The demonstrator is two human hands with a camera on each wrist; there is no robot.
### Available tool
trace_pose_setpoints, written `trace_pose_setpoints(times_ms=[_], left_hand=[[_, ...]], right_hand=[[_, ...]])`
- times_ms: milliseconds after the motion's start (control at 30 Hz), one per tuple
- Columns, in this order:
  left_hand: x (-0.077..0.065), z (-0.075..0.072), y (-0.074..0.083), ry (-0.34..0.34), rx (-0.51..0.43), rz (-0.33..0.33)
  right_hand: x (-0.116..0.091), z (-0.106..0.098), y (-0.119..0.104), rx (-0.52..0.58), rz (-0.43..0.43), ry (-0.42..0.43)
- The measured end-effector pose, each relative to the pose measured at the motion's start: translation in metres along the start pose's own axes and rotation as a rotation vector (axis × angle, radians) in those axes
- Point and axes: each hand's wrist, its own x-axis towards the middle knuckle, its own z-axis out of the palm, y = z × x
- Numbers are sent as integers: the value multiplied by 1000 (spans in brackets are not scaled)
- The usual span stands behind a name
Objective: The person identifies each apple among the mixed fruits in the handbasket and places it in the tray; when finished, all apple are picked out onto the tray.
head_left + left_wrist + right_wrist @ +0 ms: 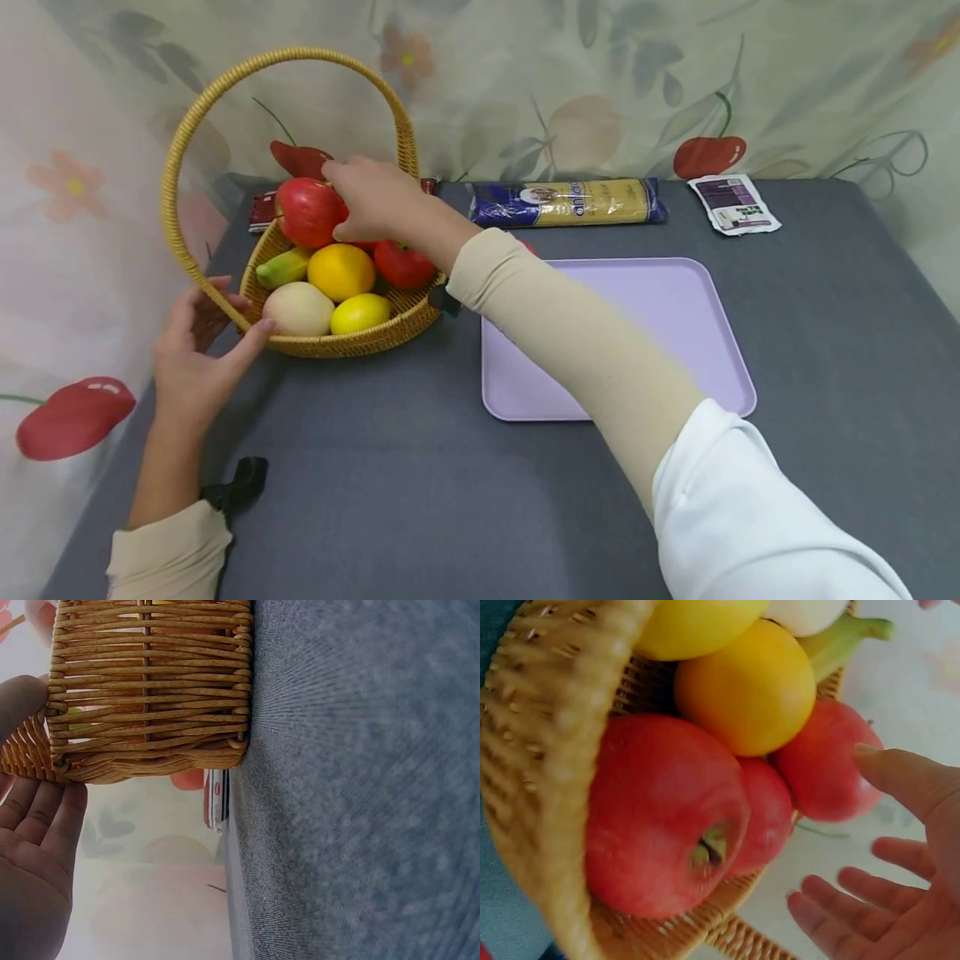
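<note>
A wicker basket (pixel 360 340) of fruit stands at the left of the table, its tall handle (pixel 174 179) arching up. With thumb and fingers on either side, my left hand (pixel 198 350) grips it where the handle meets the rim; the left wrist view shows the fingers (pixel 64 817) against the wicker. Above the basket's far side is my right hand (pixel 378 200), beside a red apple (pixel 309 212). Its fingers are spread and hold nothing in the right wrist view, the thumb (pixel 900 772) close to that apple (pixel 829 765). Another big red apple (pixel 660 817) lies at the near rim.
Also in the basket are an orange (pixel 341 271), a lemon (pixel 362 313), a pale round fruit (pixel 298 309) and a green-yellow stemmed piece (pixel 283 268). A lilac tray (pixel 675 333) lies right of it. Behind are a pasta packet (pixel 567 204) and a white pouch (pixel 735 204).
</note>
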Motion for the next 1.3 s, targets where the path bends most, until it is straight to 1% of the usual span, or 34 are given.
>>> trace_pose_setpoints(times_ms=[133, 300, 367, 567, 667, 800, 933, 1000, 1167, 1300], left_hand=[[-1, -3, 4, 9, -10, 24], [-1, -2, 23, 7, -48, 61], [-1, 0, 27, 10, -61, 71], [0, 0, 21, 17, -65, 66], [-1, 0, 16, 15, -50, 60], [0, 0, 6, 22, -42, 69], [1, 1, 1, 24, -46, 74], [1, 1, 0, 22, -45, 75], [1, 1, -4, 19, -50, 77], [2, 2, -5, 23, -53, 83]], right_hand=[[11, 6, -16, -6, -25, 22], [18, 7, -29, -29, -57, 17], [18, 6, -31, -49, -69, 8], [22, 7, -39, -80, -71, -75], [23, 9, -40, -100, -51, -110], [23, 14, -41, -137, -28, -96], [25, 20, -41, -172, -27, -61], [26, 22, -41, -163, -25, -52], [29, 24, -43, -122, -39, -70], [32, 24, -45, -125, -53, -58]])
